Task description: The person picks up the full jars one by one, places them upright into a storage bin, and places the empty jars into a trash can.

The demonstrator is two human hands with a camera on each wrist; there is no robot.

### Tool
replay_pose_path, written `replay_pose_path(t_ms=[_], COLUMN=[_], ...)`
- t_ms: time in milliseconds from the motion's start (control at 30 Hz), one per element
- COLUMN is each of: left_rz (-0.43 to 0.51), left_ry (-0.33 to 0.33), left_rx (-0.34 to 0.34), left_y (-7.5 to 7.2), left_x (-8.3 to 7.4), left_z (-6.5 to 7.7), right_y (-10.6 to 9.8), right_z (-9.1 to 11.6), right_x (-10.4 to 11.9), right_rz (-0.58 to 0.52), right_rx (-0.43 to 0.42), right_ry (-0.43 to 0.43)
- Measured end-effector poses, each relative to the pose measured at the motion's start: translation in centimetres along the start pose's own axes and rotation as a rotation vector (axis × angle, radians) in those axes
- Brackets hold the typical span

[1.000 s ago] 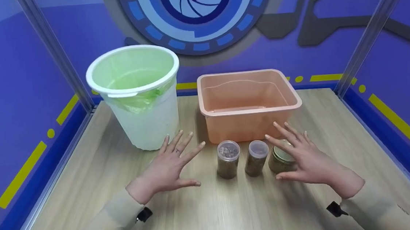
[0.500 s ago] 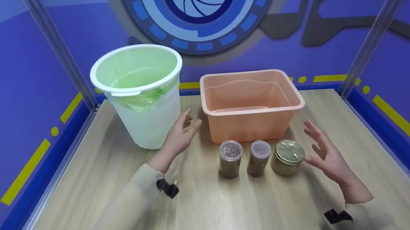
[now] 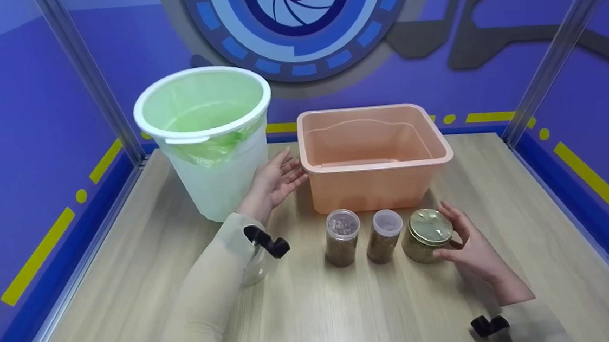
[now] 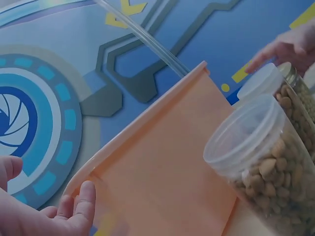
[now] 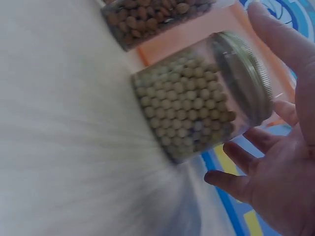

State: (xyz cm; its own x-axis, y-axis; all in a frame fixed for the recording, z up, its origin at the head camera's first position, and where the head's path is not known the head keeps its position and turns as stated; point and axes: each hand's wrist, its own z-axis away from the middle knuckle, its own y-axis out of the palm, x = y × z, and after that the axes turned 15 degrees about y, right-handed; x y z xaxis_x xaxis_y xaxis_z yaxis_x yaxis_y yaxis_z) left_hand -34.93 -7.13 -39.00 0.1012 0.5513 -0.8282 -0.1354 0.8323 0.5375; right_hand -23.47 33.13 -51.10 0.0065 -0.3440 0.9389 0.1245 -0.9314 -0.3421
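In the head view my left hand is between the white bin and the peach tub, fingers loosely bent near the tub's left rim. Whether they touch it, I cannot tell. My right hand reaches around the right side of a wide jar with a gold lid. The right wrist view shows pale round beads or beans filling this jar, with the thumb and spread fingers on either side of its lid. Left of it stand two clear plastic jars, a narrow one and one with almond-like nuts.
A green bag lines the bin. Under my left forearm a clear rounded container shows in part, mostly hidden by the sleeve. Blue walls and metal posts bound the wooden table.
My left hand has moved forward from above the table to beside the tub. The right hand first drew away to the right, then came in against the gold-lidded jar. Jars and tub stayed put.
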Motion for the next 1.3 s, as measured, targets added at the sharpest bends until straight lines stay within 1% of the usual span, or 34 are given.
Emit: replay_pose_path(t_ms=[167, 233, 333, 467, 800, 967, 1167, 1233, 1300], left_rz=[0.020, 0.010, -0.018, -0.043, -0.036, -0.034, -0.032, -0.030, -0.030], left_ry=[-0.045, -0.053, -0.042, -0.018, 0.005, 0.006, 0.021, 0.023, 0.027], left_rx=[-0.016, -0.015, 0.005, 0.023, 0.041, 0.049, 0.054, 0.055, 0.057], left_y=[0.7, 0.9, 1.2, 1.2, 1.0, 1.0, 1.0, 1.0, 0.9], left_x=[0.5, 0.8, 1.3, 1.7, 2.1, 2.0, 2.0, 2.1, 2.1], left_z=[-0.6, -0.8, -1.0, -1.3, -1.3, -1.3, -1.3, -1.4, -1.4], right_y=[0.8, 0.9, 1.0, 1.1, 1.4, 1.5, 1.3, 1.1, 0.8], right_z=[-0.2, -0.2, -0.3, -0.4, -0.4, -0.4, -0.6, -0.6, -0.4], right_x=[-0.6, -0.8, -1.1, -1.4, -1.2, -1.1, -1.1, -0.7, 0.2], right_rz=[0.041, 0.041, 0.043, 0.040, -0.016, -0.017, 0.009, 0.027, 0.053], right_rx=[-0.012, -0.021, -0.043, -0.052, -0.070, -0.087, -0.109, -0.118, -0.129], right_ry=[0.038, 0.052, 0.067, 0.062, 0.043, 0.044, 0.058, 0.067, 0.070])
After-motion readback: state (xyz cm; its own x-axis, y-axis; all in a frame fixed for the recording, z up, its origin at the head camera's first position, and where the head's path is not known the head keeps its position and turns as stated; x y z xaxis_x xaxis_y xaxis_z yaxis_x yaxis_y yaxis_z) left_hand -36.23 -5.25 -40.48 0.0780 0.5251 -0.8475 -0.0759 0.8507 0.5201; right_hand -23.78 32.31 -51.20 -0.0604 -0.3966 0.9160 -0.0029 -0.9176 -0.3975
